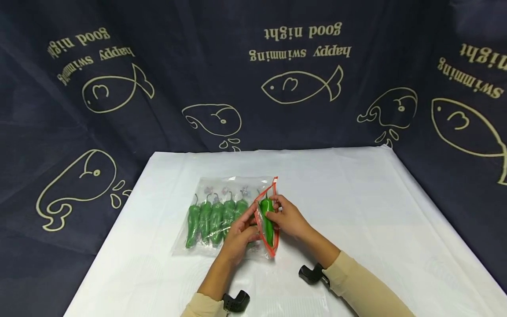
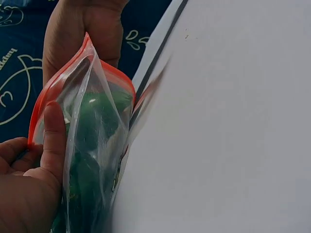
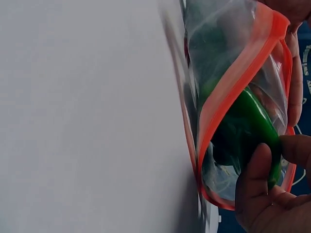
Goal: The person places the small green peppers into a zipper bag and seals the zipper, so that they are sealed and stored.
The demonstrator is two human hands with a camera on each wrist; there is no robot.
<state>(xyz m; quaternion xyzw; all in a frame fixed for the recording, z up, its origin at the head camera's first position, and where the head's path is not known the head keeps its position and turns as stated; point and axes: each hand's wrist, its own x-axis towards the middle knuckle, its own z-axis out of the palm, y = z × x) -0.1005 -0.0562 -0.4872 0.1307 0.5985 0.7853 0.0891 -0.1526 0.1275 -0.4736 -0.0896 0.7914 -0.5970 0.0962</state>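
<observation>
A clear zip bag (image 1: 214,182) with a red-orange zip edge lies flat, its mouth held apart at the right end. Inside it several green peppers (image 1: 193,224) lie side by side, stems pointing away from me. My left hand (image 1: 239,235) grips the bag near the mouth, the thumb against the plastic in the left wrist view. Between thumb and fingers, my right hand (image 1: 291,218) holds another green pepper (image 1: 267,224) within the open mouth. In the right wrist view the front of this pepper (image 3: 252,114) reaches in past the zip edge (image 3: 228,94).
The bag rests on a table with a white cover (image 1: 348,189). Behind and beside it hangs a dark blue cloth (image 1: 222,53) printed with fish, whales and upside-down words. Black camera mounts (image 1: 236,302) sit at both wrists, over beige sleeves (image 1: 364,286).
</observation>
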